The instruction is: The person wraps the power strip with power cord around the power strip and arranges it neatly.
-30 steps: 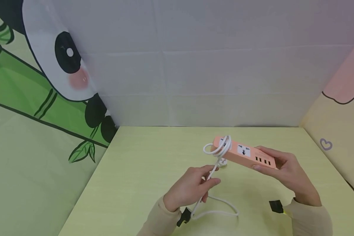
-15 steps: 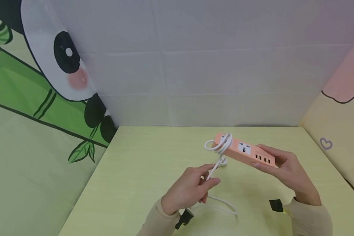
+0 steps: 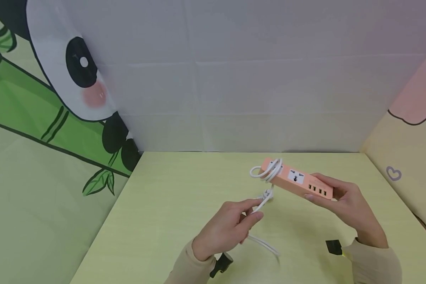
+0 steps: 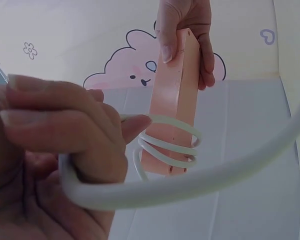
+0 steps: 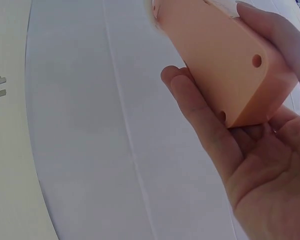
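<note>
My right hand (image 3: pixel 344 201) grips the near-right end of a salmon-pink power strip (image 3: pixel 301 181), thumb along one long side and fingers along the other. The strip is held above the table, sockets and USB ports facing up. Several turns of its white cord (image 3: pixel 272 170) wrap the far-left end. Lower left, my left hand (image 3: pixel 227 225) holds the cord between thumb and curled fingers; in the left wrist view the cord (image 4: pixel 190 187) loops around those fingers. Behind the cord lies the white plug (image 3: pixel 268 194), its prongs showing in the right wrist view.
The pale yellow table (image 3: pixel 163 189) runs back to a grey-white wall (image 3: pixel 234 98). Printed side panels stand left and right. A loose length of cord (image 3: pixel 264 243) hangs below the left hand. Black camera mounts (image 3: pixel 221 265) sit at both wrists.
The strip's wrapped end has risen slightly and shifted right. The loose cord loop below my left hand has become shorter. Both hands keep their hold.
</note>
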Demonstrator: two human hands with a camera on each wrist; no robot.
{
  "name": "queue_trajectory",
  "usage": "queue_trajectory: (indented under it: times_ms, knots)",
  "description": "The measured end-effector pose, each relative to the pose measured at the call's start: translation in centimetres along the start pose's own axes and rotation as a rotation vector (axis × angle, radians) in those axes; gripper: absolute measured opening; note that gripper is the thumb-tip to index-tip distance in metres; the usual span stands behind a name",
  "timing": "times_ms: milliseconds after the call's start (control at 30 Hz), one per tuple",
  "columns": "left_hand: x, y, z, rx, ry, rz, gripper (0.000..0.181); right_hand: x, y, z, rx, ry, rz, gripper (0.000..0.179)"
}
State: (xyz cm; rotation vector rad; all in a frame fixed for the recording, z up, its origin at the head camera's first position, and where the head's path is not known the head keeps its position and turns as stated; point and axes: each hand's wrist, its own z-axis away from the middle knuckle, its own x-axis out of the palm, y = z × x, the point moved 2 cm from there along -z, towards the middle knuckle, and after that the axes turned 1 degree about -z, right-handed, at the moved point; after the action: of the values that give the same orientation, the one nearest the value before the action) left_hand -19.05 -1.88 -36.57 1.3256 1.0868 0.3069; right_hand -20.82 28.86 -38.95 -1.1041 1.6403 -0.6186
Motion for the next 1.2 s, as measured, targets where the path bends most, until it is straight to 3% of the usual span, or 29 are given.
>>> queue_trajectory:
  times_ms: [200,300,800,1200]
  knots:
    - [-0.26,0.19,0.03,0.078,0.078,-0.093,0.031,0.02,0.02,0.07,0.016,-0.016,-0.005,0.057]
    - [-0.33,0.24,0.08,0.094,0.107,-0.091,0.029,0.08,0.07,0.04,0.013,-0.022,-0.013,0.057]
    - [-0.39,0.27,-0.02,0.062,0.158,-0.011,0.031,0.21,-0.22,-0.14,0.013,-0.023,-0.024,0.056]
    - [-0.48,0.44,0.08,0.07,0.208,-0.009,0.031,0.3,-0.03,-0.05,0.042,-0.064,0.012,0.057]
